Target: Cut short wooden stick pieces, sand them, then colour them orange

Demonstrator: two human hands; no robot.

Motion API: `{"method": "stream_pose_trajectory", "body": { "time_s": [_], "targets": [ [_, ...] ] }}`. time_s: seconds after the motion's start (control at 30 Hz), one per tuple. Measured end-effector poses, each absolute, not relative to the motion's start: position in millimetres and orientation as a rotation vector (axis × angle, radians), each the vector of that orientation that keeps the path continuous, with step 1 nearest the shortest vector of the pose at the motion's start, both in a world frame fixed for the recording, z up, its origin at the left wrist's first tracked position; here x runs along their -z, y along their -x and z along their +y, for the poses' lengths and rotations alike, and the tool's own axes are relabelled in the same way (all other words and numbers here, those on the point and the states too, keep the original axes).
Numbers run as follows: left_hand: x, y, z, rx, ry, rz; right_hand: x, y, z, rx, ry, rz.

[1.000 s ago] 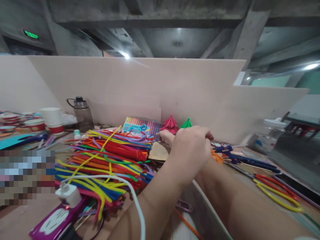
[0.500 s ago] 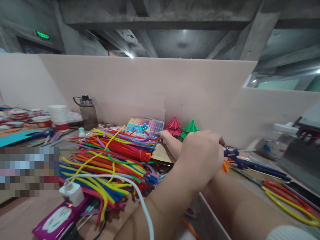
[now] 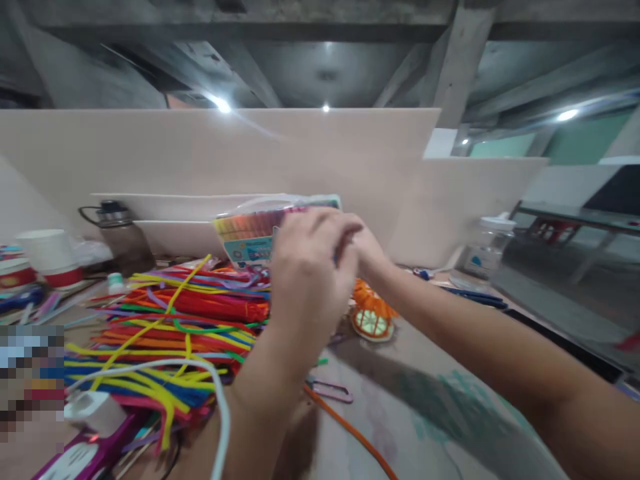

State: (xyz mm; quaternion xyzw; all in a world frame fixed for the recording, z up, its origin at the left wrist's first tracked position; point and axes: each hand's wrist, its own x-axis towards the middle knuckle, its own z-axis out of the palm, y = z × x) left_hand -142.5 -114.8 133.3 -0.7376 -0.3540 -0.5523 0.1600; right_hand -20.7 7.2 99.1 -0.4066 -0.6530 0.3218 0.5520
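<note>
My left hand [image 3: 313,267] is raised over the table, its fingers curled; what they close on, if anything, cannot be made out. My right hand [image 3: 369,248] meets it from the right, its fingers mostly hidden behind the left. Right behind both hands, a clear case of coloured markers [image 3: 245,233] stands tilted up, partly covered by my left hand. Below my right hand sits an orange pleated piece [image 3: 373,293] with a round, spoked, pale green face. Bundles of colourful pipe cleaners [image 3: 190,307] lie left of my left forearm.
A purple power strip [image 3: 75,453] with a white charger [image 3: 95,410] and a white cable [image 3: 220,400] is at lower left. A dark bottle [image 3: 123,240] and paper cups [image 3: 50,260] stand at back left. One orange pipe cleaner [image 3: 350,430] lies in front; a clear jar [image 3: 485,247] stands right.
My view has turned right. My arms were crossed; now my left hand has moved left and the hands meet before the marker case. The case stands more upright. The red and green paper umbrellas are out of sight.
</note>
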Motion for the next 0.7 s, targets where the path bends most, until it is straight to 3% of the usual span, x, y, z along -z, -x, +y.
{"method": "stream_pose_trajectory", "body": {
  "time_s": [0.17, 0.33, 0.43, 0.7],
  "targets": [
    [-151, 154, -136, 1.26, 2.004, -1.26, -91, -124, -104, -0.88, 0.84, -1.325],
    [-132, 113, -142, 1.001, 2.652, -1.282, -44, -227, -184, -0.831, 1.004, -1.195],
    [-114, 79, -142, 0.765, 2.847, -1.345, -15, -256, -196, -0.863, 1.023, -1.176],
    [-92, 54, -130, 0.609, 2.829, -1.486, 36, -293, -191, -0.898, 1.063, -1.127]
  ]
}}
